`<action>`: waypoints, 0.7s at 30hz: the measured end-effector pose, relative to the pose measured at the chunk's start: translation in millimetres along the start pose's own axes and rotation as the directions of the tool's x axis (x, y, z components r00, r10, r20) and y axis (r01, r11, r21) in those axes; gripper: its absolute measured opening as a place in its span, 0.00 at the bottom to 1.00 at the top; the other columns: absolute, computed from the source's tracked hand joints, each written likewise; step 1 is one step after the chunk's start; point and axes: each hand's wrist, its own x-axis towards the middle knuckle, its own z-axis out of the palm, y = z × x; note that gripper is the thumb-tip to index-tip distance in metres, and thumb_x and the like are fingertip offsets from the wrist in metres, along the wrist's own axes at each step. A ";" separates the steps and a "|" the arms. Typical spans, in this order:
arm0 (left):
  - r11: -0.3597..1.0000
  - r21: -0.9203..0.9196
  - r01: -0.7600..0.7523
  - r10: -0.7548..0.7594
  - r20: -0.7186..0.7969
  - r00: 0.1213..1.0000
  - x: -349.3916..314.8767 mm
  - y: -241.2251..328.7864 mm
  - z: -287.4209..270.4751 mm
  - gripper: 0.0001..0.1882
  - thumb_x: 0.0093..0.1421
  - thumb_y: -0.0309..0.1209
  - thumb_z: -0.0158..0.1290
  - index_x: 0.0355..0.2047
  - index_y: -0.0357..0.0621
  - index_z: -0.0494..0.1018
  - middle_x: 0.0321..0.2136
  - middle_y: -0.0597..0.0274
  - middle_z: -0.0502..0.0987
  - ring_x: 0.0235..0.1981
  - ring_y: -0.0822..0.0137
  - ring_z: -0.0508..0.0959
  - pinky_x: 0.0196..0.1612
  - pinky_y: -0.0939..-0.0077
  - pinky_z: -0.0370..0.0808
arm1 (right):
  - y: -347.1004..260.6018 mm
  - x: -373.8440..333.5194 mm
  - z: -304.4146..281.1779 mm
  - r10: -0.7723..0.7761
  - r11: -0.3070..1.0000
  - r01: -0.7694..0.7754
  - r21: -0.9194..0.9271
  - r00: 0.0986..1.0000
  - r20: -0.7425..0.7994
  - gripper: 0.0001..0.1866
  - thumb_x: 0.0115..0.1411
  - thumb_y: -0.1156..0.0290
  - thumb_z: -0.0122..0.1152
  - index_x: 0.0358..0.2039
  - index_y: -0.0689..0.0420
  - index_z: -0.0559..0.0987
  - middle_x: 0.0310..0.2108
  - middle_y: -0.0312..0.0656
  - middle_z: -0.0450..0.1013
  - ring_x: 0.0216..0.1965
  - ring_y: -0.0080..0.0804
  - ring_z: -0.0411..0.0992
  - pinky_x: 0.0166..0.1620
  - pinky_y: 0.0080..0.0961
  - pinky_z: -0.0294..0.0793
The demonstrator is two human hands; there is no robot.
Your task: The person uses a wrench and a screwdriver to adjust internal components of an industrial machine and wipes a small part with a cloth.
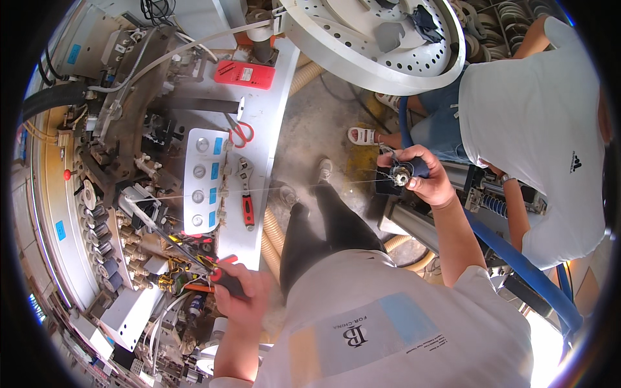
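In my left hand [247, 294] is a screwdriver, its red and black handle [228, 282] wrapped by my fingers. The long shaft slants up and left toward the machine's metal parts. My right hand [432, 184], raised on the right, grips a dark round part with a shiny metal centre [402, 175]; loose strands cling to its edge. A thin pale thread [284, 188] runs from that part leftward across to the machine, passing in front of the gauge panel. Whether the screwdriver's tip touches anything there, I cannot tell.
Near the white panel with several gauges [200, 171] lie an adjustable wrench [246, 194], red-handled scissors [242, 134] and a red case [244, 75]. A large white perforated wheel [369, 71] stands at the top. Another person [530, 129] is at right, beside a blue hose [517, 258].
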 end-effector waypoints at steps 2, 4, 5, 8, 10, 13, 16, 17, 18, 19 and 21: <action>1.000 -0.012 0.008 -0.008 -0.023 1.000 1.8 3.1 -4.6 0.23 0.70 0.55 0.46 0.48 0.49 0.69 0.21 0.68 0.68 0.11 0.73 0.61 0.23 0.71 0.60 | 6.8 -0.3 -1.5 -0.029 0.999 0.028 -0.016 1.000 -0.009 0.25 0.59 0.71 0.71 0.55 0.60 0.73 0.64 0.56 0.64 0.60 0.45 0.71 0.62 0.41 0.71; 1.000 0.004 0.024 -0.024 -0.019 1.000 -0.2 1.5 -6.7 0.22 0.70 0.55 0.46 0.48 0.50 0.69 0.21 0.68 0.67 0.11 0.73 0.62 0.23 0.72 0.60 | 14.4 -1.1 -3.7 -0.039 0.999 0.040 0.011 0.999 -0.020 0.25 0.59 0.69 0.71 0.55 0.59 0.74 0.62 0.55 0.66 0.62 0.45 0.68 0.64 0.41 0.68; 0.999 0.014 0.033 -0.032 -0.017 0.999 -1.3 0.8 -7.2 0.22 0.70 0.55 0.46 0.49 0.50 0.69 0.20 0.68 0.67 0.11 0.73 0.62 0.23 0.72 0.60 | 14.0 1.3 0.7 -0.086 0.996 0.086 0.001 0.996 -0.038 0.25 0.59 0.68 0.71 0.55 0.59 0.74 0.61 0.53 0.67 0.61 0.44 0.68 0.64 0.41 0.68; 0.998 -0.041 0.043 -0.046 -0.067 0.997 -8.8 -5.8 -4.6 0.23 0.70 0.55 0.46 0.49 0.49 0.69 0.20 0.68 0.67 0.11 0.73 0.61 0.23 0.72 0.60 | 13.7 6.0 10.1 -0.185 0.983 0.183 -0.022 0.979 -0.091 0.24 0.59 0.65 0.71 0.54 0.58 0.75 0.56 0.48 0.69 0.60 0.41 0.69 0.64 0.39 0.67; 0.998 -0.046 0.033 -0.034 -0.022 0.999 -10.0 -9.3 -2.9 0.23 0.70 0.55 0.46 0.49 0.49 0.69 0.20 0.68 0.67 0.11 0.73 0.61 0.23 0.72 0.60 | 22.3 1.6 2.3 -0.195 0.981 0.193 -0.024 0.973 -0.126 0.24 0.59 0.64 0.71 0.53 0.58 0.76 0.52 0.45 0.70 0.59 0.39 0.69 0.64 0.36 0.67; 0.994 -0.097 0.051 -0.053 -0.020 0.998 -10.4 -11.8 -6.0 0.23 0.70 0.55 0.47 0.50 0.50 0.69 0.20 0.68 0.67 0.11 0.73 0.61 0.23 0.72 0.60 | 27.8 -5.2 -14.7 -0.176 0.980 0.159 -0.117 0.973 -0.148 0.24 0.58 0.66 0.72 0.53 0.57 0.77 0.52 0.43 0.69 0.56 0.35 0.70 0.61 0.33 0.68; 0.990 -0.123 0.070 -0.078 -0.066 0.995 -13.4 -15.6 -17.2 0.23 0.70 0.55 0.48 0.49 0.50 0.70 0.20 0.68 0.68 0.11 0.74 0.61 0.23 0.73 0.60 | 42.5 -18.0 -24.4 -0.162 0.986 0.148 -0.071 0.949 -0.271 0.25 0.57 0.70 0.73 0.54 0.55 0.75 0.54 0.41 0.69 0.57 0.41 0.71 0.63 0.41 0.67; 0.990 -0.122 0.073 -0.084 -0.085 0.993 -14.8 -17.2 -20.9 0.23 0.69 0.55 0.48 0.49 0.50 0.70 0.20 0.68 0.68 0.11 0.74 0.61 0.23 0.73 0.60 | 47.9 -19.5 -26.2 -0.156 0.988 0.150 -0.046 0.943 -0.292 0.25 0.57 0.71 0.73 0.54 0.55 0.75 0.53 0.40 0.69 0.56 0.41 0.72 0.63 0.40 0.67; 0.990 -0.114 0.081 -0.092 -0.100 0.991 -15.8 -19.2 -23.7 0.22 0.69 0.54 0.48 0.49 0.50 0.70 0.21 0.68 0.69 0.11 0.74 0.61 0.23 0.73 0.60 | 52.9 -20.7 -27.7 -0.150 0.988 0.151 -0.020 0.938 -0.313 0.25 0.56 0.72 0.73 0.54 0.56 0.75 0.53 0.40 0.70 0.55 0.40 0.72 0.62 0.39 0.67; 0.990 -0.106 0.089 -0.101 -0.115 0.988 -16.4 -21.1 -26.3 0.22 0.70 0.54 0.48 0.48 0.50 0.70 0.21 0.68 0.69 0.11 0.74 0.62 0.23 0.73 0.60 | 57.0 -21.8 -29.3 -0.143 0.988 0.153 0.004 0.932 -0.334 0.25 0.56 0.73 0.73 0.54 0.56 0.75 0.53 0.39 0.71 0.54 0.39 0.73 0.62 0.38 0.67; 0.990 -0.095 0.106 -0.119 -0.138 0.983 -16.8 -22.7 -28.5 0.22 0.70 0.54 0.48 0.48 0.50 0.71 0.21 0.68 0.70 0.11 0.74 0.62 0.23 0.73 0.60 | 62.6 -22.5 -31.2 -0.076 0.995 0.094 0.035 0.934 -0.349 0.26 0.56 0.73 0.74 0.54 0.57 0.75 0.51 0.39 0.72 0.55 0.38 0.73 0.62 0.37 0.67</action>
